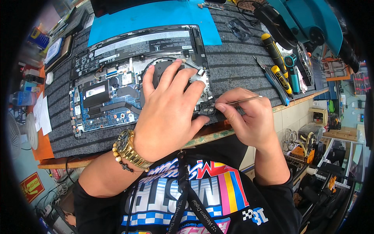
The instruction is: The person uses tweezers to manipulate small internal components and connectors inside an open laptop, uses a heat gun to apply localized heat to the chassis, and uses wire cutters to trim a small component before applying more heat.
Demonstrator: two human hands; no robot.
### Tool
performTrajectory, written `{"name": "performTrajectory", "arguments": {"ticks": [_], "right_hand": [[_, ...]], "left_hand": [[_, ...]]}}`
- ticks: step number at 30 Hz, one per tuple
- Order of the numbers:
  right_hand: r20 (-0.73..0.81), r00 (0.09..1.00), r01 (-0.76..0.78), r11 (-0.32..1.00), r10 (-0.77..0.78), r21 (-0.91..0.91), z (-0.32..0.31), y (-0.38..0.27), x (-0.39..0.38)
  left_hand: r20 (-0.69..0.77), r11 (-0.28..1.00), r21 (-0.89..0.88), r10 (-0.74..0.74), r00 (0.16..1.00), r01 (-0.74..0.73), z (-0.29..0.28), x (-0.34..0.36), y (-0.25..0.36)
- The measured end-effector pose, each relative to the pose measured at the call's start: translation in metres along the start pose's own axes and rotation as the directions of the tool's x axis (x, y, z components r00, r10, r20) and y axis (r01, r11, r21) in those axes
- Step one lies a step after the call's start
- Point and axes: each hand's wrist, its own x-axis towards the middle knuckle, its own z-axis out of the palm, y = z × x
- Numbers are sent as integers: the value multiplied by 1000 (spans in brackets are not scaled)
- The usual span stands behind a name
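Note:
An opened laptop base (134, 84) lies on a grey ribbed mat, its insides bare. A long black battery (136, 46) fills its far side; a blue circuit board (101, 121) sits at the near left. My left hand (167, 105) rests flat over the black round fan (156, 74), fingers spread, thumb by the near edge. At the base's near right corner, my right hand (247, 117) pinches a thin metal tool (245, 100), whose handle end sticks out past the fingers. The tool's tip is hidden behind the fingertips.
Yellow-black screwdrivers (276, 54), blue-handled pliers (277, 86) and a teal tool (291, 72) lie to the right. A blue mat (156, 21) is at the back. A large teal device (311, 23) stands back right. The wooden table edge (210, 137) runs near me.

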Motion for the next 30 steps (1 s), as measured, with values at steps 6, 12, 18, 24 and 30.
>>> {"name": "performTrajectory", "arguments": {"ticks": [6, 12, 18, 24, 30], "right_hand": [[10, 1000, -20, 999, 20, -32, 0, -5, 0], [9, 1000, -18, 999, 18, -32, -1, -4, 0], [-3, 1000, -16, 1000, 16, -23, 2, -1, -1], [-32, 999, -24, 999, 23, -21, 1, -2, 0], [-3, 1000, -27, 1000, 27, 1, 4, -1, 1]], "left_hand": [[0, 1000, -3, 6, 1000, -6, -2, 1, 1], [-1, 1000, -9, -5, 1000, 5, 0, 0, 0], [6, 1000, -12, -6, 1000, 6, -2, 1, 1], [14, 1000, -3, -4, 1000, 4, -2, 1, 1], [15, 1000, -6, -7, 1000, 7, -3, 1, 1]]}}
